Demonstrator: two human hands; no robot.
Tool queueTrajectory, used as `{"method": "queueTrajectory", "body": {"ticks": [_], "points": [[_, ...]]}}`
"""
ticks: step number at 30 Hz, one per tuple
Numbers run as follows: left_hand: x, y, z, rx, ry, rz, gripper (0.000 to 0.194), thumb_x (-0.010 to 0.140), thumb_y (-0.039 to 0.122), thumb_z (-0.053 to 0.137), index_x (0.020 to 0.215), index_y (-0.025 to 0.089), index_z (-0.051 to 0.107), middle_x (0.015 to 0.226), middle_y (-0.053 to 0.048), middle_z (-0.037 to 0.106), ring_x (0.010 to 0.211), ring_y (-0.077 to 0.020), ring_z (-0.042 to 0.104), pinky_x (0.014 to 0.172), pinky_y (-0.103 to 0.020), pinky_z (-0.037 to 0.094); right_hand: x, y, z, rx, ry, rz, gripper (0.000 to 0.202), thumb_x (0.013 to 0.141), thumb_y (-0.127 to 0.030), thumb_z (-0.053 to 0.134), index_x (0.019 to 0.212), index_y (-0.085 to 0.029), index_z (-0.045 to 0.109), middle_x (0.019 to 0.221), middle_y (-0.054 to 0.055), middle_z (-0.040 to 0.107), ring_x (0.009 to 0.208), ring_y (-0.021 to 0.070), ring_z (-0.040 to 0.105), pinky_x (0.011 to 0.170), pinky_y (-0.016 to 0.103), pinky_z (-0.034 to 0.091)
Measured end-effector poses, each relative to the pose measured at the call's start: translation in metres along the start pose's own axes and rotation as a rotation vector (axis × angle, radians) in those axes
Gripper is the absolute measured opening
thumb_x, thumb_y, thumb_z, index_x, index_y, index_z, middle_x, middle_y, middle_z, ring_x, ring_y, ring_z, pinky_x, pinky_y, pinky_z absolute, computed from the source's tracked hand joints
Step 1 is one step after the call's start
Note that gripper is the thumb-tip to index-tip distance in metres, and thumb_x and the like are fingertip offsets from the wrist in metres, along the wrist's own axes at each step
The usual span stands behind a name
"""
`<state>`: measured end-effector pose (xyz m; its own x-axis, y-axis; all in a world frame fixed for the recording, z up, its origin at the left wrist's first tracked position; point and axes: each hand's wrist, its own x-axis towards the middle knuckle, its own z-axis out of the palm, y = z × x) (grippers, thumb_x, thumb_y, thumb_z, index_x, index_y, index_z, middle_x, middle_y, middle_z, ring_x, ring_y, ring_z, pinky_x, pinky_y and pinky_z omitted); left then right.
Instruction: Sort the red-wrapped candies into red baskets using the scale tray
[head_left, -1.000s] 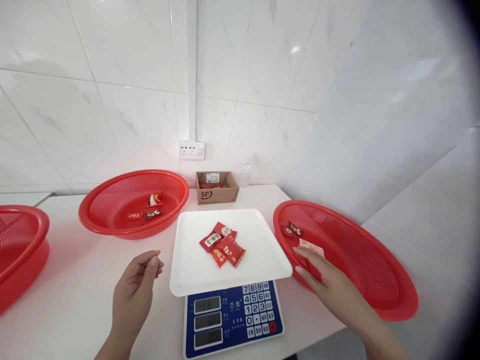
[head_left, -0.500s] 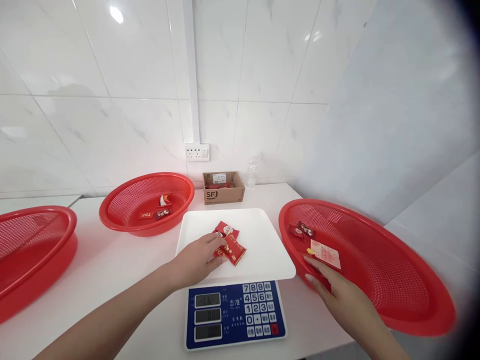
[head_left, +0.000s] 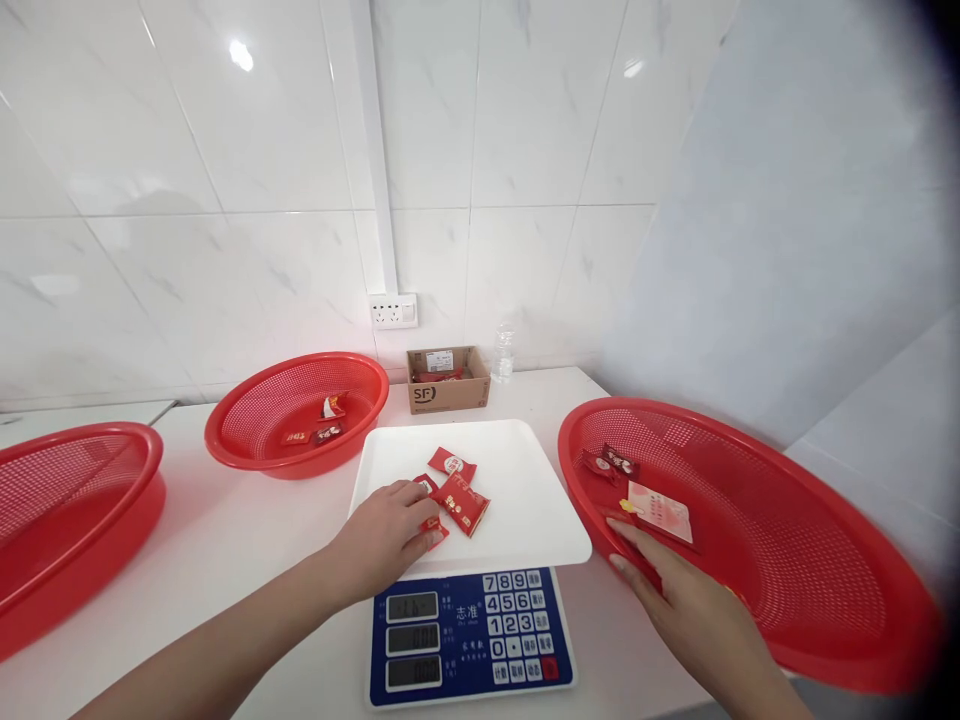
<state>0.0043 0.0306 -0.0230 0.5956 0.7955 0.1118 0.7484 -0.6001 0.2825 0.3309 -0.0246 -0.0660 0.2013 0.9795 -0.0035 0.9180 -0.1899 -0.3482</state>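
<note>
My left hand [head_left: 394,530] is over the white tray of the scale [head_left: 525,500], its fingers curled onto a small red snack packet [head_left: 436,535]. Right beside it lie a larger red packet [head_left: 463,503] with gold print and another red packet [head_left: 452,464] with a pale round label. Part of a further red packet [head_left: 426,484] shows behind my fingers. My right hand [head_left: 679,600] is at the near left side of the large red basket [head_left: 810,520], thumb and fingers on either side of its rim. Inside that basket, close to my fingertips, lies a pink-and-white packet [head_left: 660,512].
A blue keypad panel [head_left: 472,640] fronts the scale. Two red baskets, one far [head_left: 296,412] with several packets and one at the left edge [head_left: 82,520], stand left. A cardboard box [head_left: 448,382] and a clear bottle [head_left: 503,352] are by the wall.
My left hand has drawn left and slightly down across the tray, with the small red packet under its fingers. The packets there lie more spread out. My right hand stays at the basket's rim.
</note>
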Motion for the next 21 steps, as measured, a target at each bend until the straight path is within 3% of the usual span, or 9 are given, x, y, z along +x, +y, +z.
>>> {"method": "queueTrajectory", "body": {"ticks": [5, 9, 16, 18, 21], "points": [[0.006, 0.011, 0.004, 0.024, 0.019, 0.032, 0.033, 0.085, 0.036, 0.055, 0.114, 0.021, 0.057, 0.119, -0.011, 0.058, 0.11, -0.0278, 0.052, 0.093, -0.047, 0.044, -0.001, 0.001, 0.001, -0.015, 0.01, -0.011, 0.052, 0.087, -0.05, 0.03, 0.124, -0.025, 0.055, 0.12, 0.008, 0.064, 0.1, 0.0308, 0.064, 0.076, 0.044, 0.054], [0.024, 0.011, 0.008, 0.012, -0.026, 0.133, 0.053, 0.083, 0.047, 0.054, 0.128, 0.019, 0.048, 0.139, -0.014, 0.044, 0.133, -0.0322, 0.032, 0.106, -0.051, 0.032, -0.001, 0.0, 0.003, -0.022, 0.014, -0.013, 0.05, 0.087, -0.047, 0.031, 0.125, -0.025, 0.055, 0.119, 0.008, 0.064, 0.1, 0.031, 0.064, 0.075, 0.043, 0.054], [0.035, -0.007, 0.006, -0.027, -0.075, 0.222, 0.037, 0.083, 0.047, 0.055, 0.11, 0.022, 0.059, 0.14, -0.012, 0.045, 0.135, -0.0311, 0.03, 0.109, -0.049, 0.028, 0.002, 0.001, 0.004, -0.04, 0.026, -0.034, 0.049, 0.088, -0.047, 0.031, 0.125, -0.026, 0.055, 0.116, 0.007, 0.066, 0.1, 0.0297, 0.064, 0.073, 0.04, 0.055], [0.034, -0.009, 0.001, -0.041, -0.123, 0.233, 0.042, 0.082, 0.053, 0.052, 0.107, 0.021, 0.06, 0.144, -0.014, 0.039, 0.137, -0.0324, 0.024, 0.111, -0.051, 0.022, 0.002, 0.003, 0.005, -0.043, 0.023, -0.03, 0.049, 0.088, -0.048, 0.032, 0.125, -0.027, 0.056, 0.116, 0.006, 0.066, 0.098, 0.0288, 0.065, 0.071, 0.039, 0.056], [0.035, -0.011, -0.003, -0.07, -0.188, 0.182, 0.061, 0.081, 0.062, 0.046, 0.123, 0.018, 0.051, 0.15, -0.015, 0.029, 0.14, -0.0331, 0.013, 0.113, -0.053, 0.012, 0.004, 0.006, 0.006, -0.049, 0.003, -0.006, 0.05, 0.088, -0.05, 0.031, 0.125, -0.027, 0.055, 0.118, 0.006, 0.065, 0.099, 0.0284, 0.065, 0.072, 0.039, 0.056]]}}
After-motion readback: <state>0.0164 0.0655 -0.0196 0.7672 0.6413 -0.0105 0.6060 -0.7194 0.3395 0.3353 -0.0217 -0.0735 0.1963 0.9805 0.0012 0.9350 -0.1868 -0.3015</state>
